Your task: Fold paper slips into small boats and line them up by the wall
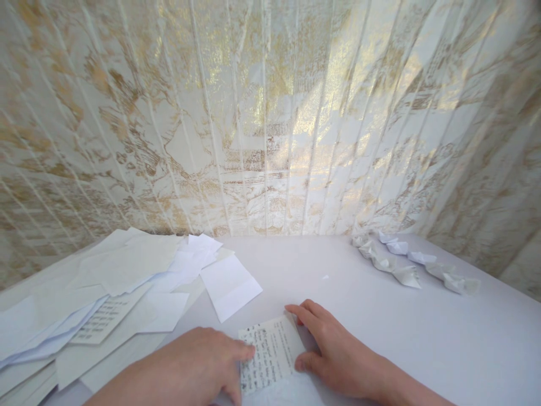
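A small sheet of paper [270, 352] covered with dark handwriting lies on the white table right in front of me. My left hand [203, 361] is at its left side, the index fingertip resting on the writing and the thumb apart, lower down near the edge. Along the right side of the sheet is my right hand [333, 352], its index finger at the far corner and its thumb spread away at the near part of that edge. The sheet's near end, pale and without clear writing, runs to the bottom of the view.
A loose heap of paper sheets [122, 262] covers the left of the table, with a single white sheet [231, 286] at its right side. Several folded paper boats [382, 263] stand in two rows at the back right. A patterned, pleated curtain [270, 124] hangs behind the table.
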A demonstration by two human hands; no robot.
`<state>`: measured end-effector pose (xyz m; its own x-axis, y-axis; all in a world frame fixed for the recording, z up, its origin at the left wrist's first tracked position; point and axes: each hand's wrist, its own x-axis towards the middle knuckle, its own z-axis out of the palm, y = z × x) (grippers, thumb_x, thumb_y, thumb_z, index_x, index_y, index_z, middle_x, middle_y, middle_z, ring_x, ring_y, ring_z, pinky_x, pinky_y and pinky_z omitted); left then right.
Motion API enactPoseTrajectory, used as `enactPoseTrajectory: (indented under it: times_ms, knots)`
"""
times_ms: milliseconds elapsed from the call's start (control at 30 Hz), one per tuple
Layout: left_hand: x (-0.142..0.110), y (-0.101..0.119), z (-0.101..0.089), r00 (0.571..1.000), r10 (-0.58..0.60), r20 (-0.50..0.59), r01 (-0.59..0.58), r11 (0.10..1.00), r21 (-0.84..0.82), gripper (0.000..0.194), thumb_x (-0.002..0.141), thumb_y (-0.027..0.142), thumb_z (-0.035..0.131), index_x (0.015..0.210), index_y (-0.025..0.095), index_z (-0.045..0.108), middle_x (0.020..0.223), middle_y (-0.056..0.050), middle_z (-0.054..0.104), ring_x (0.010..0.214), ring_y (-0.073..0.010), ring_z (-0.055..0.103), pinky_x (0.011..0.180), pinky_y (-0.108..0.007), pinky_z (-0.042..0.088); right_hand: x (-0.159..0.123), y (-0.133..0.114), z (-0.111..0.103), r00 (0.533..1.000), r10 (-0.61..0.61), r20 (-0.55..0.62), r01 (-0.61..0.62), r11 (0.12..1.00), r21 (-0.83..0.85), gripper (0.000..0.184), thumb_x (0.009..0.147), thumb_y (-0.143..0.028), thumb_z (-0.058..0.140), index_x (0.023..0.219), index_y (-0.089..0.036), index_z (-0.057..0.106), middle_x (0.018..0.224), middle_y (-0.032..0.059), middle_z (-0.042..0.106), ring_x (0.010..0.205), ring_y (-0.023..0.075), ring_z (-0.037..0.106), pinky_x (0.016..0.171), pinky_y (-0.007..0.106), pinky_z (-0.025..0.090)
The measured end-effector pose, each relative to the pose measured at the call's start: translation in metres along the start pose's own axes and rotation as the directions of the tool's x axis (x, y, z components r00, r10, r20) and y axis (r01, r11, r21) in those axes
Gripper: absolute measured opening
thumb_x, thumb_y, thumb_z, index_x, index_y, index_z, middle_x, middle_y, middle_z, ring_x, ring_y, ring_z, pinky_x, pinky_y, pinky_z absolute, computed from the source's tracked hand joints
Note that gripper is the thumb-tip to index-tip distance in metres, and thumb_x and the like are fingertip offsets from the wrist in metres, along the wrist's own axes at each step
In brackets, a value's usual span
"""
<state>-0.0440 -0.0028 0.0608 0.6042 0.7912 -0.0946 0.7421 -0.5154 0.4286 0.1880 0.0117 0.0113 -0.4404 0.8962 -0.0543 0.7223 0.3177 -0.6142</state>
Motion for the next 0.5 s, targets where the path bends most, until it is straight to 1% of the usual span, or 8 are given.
enactPoseTrajectory:
  times_ms: [33,67,133,167,233,300,367,500]
  knots:
    - [0.004,-0.001,0.002,0.999,-0.006,0.048,0.006,1.0,-0.016,0.011,0.068,0.027,0.058,0.067,0.025,0.069,0.083,0.003,0.07,0.08,-0.0165,0.062,0.076,-0.023,0.043,0.001,0.0,0.0,1.0,0.004,0.0,-0.004,1.0,0.014,0.064,0.066,-0.017,0.061,0.127,-0.017,0.041,0.115,0.009,0.047,0.108,0.023,0.043,0.095,0.032,0.031]
    - [0.009,-0.002,0.005,0.998,-0.025,0.057,0.028,0.999,-0.047,0.014,0.07,0.025,0.055,0.072,0.025,0.069,0.079,0.003,0.069,0.079,-0.0158,0.061,0.077,-0.023,0.041,0.001,0.001,0.001,1.0,0.005,0.0,-0.005,1.0,0.026,0.065,0.065,-0.017,0.061,0.127,-0.018,0.041,0.114,0.0086,0.047,0.108,0.0227,0.043,0.095,0.032,0.032]
    - [0.02,-0.005,0.013,0.993,-0.111,-0.048,0.105,0.989,-0.108,0.019,0.072,0.022,0.051,0.085,0.023,0.065,0.087,0.002,0.067,0.084,-0.0151,0.058,0.08,-0.023,0.039,0.002,0.001,0.001,1.0,0.01,-0.001,-0.01,0.999,0.045,0.066,0.064,-0.016,0.062,0.127,-0.019,0.041,0.114,0.0079,0.048,0.107,0.0224,0.044,0.095,0.031,0.032]
    - [0.025,-0.006,0.018,0.985,-0.146,-0.089,0.136,0.984,-0.113,0.024,0.071,0.021,0.051,0.091,0.022,0.063,0.094,0.001,0.065,0.09,-0.0159,0.056,0.084,-0.025,0.037,0.002,0.001,0.002,1.0,0.013,-0.005,-0.013,0.999,0.052,0.067,0.064,-0.015,0.062,0.127,-0.019,0.041,0.115,0.0078,0.048,0.108,0.0225,0.043,0.095,0.032,0.032]
    - [0.033,-0.008,0.027,0.976,-0.176,-0.132,0.162,0.98,-0.113,0.036,0.067,0.017,0.052,0.102,0.021,0.059,0.104,-0.002,0.06,0.1,-0.0178,0.049,0.089,-0.027,0.033,0.002,0.0,0.002,1.0,0.015,-0.015,-0.014,0.998,0.062,0.069,0.063,-0.014,0.061,0.128,-0.019,0.04,0.117,0.0078,0.046,0.11,0.0224,0.042,0.097,0.032,0.031]
    - [0.036,-0.008,0.033,0.971,-0.185,-0.15,0.17,0.979,-0.11,0.046,0.064,0.014,0.052,0.109,0.019,0.054,0.108,-0.003,0.055,0.103,-0.0185,0.045,0.091,-0.028,0.031,0.001,0.0,0.002,1.0,0.011,-0.026,-0.01,0.998,0.068,0.069,0.063,-0.012,0.06,0.128,-0.019,0.039,0.119,0.0079,0.046,0.112,0.0219,0.041,0.098,0.032,0.029]
    - [0.037,-0.007,0.036,0.969,-0.204,-0.139,0.189,0.976,-0.109,0.047,0.063,0.012,0.05,0.109,0.019,0.052,0.104,-0.004,0.054,0.101,-0.019,0.045,0.089,-0.03,0.032,0.001,-0.001,0.002,1.0,0.011,-0.024,-0.009,0.997,0.076,0.069,0.062,-0.011,0.059,0.128,-0.017,0.039,0.12,0.008,0.046,0.113,0.0213,0.04,0.099,0.031,0.027]
    - [0.037,-0.004,0.036,0.962,-0.261,-0.082,0.251,0.962,-0.111,0.035,0.06,0.012,0.052,0.094,0.018,0.054,0.093,-0.003,0.053,0.092,-0.0196,0.047,0.08,-0.029,0.036,0.0,-0.004,0.003,0.999,0.034,-0.022,-0.032,0.996,0.081,0.069,0.061,-0.013,0.06,0.127,-0.016,0.041,0.121,0.0084,0.045,0.114,0.0215,0.039,0.099,0.031,0.027]
